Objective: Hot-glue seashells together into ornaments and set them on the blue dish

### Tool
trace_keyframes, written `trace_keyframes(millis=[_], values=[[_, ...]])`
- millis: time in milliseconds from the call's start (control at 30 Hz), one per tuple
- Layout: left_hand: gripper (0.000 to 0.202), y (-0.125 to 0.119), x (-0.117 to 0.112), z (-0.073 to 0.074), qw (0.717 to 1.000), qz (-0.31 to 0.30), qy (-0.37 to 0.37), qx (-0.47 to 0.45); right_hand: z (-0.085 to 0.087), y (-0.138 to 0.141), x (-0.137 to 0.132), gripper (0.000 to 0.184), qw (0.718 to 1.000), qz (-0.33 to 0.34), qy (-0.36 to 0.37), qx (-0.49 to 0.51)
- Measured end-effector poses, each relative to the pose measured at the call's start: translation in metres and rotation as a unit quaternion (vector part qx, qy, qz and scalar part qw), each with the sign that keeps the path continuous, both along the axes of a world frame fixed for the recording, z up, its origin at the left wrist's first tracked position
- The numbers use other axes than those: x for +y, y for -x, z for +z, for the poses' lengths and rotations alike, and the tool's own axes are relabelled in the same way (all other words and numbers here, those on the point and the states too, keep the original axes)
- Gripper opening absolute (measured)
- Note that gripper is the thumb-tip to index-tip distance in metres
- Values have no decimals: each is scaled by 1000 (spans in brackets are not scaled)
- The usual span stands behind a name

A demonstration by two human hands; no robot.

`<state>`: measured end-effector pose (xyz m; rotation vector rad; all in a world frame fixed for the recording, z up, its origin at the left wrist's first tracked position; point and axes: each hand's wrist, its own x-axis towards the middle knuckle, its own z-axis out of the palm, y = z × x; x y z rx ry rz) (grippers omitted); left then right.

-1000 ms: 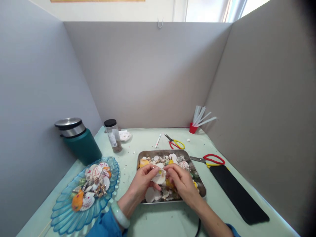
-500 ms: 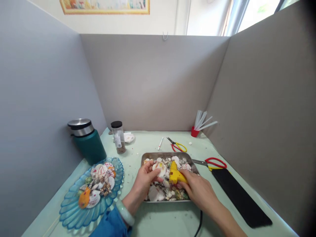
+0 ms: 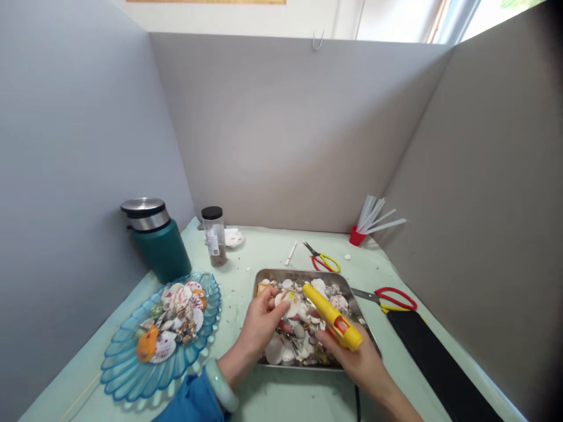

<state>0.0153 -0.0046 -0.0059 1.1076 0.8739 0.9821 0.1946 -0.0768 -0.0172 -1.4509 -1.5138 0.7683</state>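
Note:
My left hand (image 3: 263, 321) pinches a pale scallop shell (image 3: 291, 303) over the metal tray (image 3: 372, 338) of mixed shells. My right hand (image 3: 352, 357) grips a yellow glue gun (image 3: 333, 317) by its rear end. The gun's nozzle points up and left, close to the held shell. A black cord (image 3: 357, 403) runs down from the gun toward the table's front edge. A pale green bangle (image 3: 221, 384) sits on my left wrist.
A blue glass dish (image 3: 127, 371) of shells lies at the left. A green flask (image 3: 158, 239) and a small jar (image 3: 215, 235) stand behind it. Small scissors (image 3: 324, 259), red scissors (image 3: 390, 298), a red cup of glue sticks (image 3: 365, 227), a pen (image 3: 291, 253) and a black slab (image 3: 442, 367) lie right.
My right hand has picked the yellow glue gun up out of the tray and drawn back toward me, with the nozzle now aimed at the shell in my left hand.

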Motion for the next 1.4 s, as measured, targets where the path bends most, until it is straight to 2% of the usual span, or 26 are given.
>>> trace_keyframes(millis=[133, 233, 400, 733, 933, 1100, 1400], values=[[32, -1, 0, 1, 1000, 7, 2, 10, 3, 2, -1, 26, 997, 15, -8, -69], [31, -1, 1, 1, 1000, 9, 1, 17, 9, 4, -1, 20, 992, 55, -24, -111], [32, -1, 3, -1, 1000, 14, 4, 28, 14, 9, 0, 14, 990, 92, -23, -108], [35, -1, 2, -2, 1000, 21, -1, 21, 12, 9, 0, 13, 992, 93, -29, -86], [35, 0, 1, -1, 1000, 15, 3, 24, 11, 8, -1, 16, 993, 60, -28, -93], [32, 0, 0, 1, 999, 14, 2, 37, 13, 11, -1, 12, 992, 80, -32, -88], [31, 0, 0, 0, 999, 17, -3, 27, 13, 11, -3, 16, 990, 86, -35, -109]])
